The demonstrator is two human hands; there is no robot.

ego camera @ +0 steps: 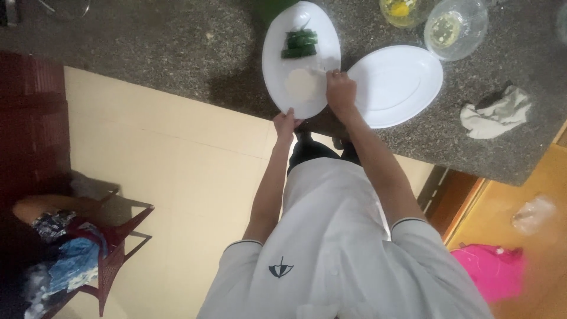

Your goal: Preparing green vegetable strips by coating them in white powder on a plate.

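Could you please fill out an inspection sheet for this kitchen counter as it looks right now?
Surface: dark speckled stone counter, over a pale tiled floor.
Job's things: white oval plate holding green vegetable pieces and a pale floury heap; second white oval plate beside it, bare.
Clutter: crumpled cloth; two glass bowls, one with yellow contents.
Grippers: left hand grips the first plate's near rim; right hand rests at its right edge, fingertips by the heap.
Cables: nothing seen.
Surroundings: red chair piled with cloths; pink object on the floor.
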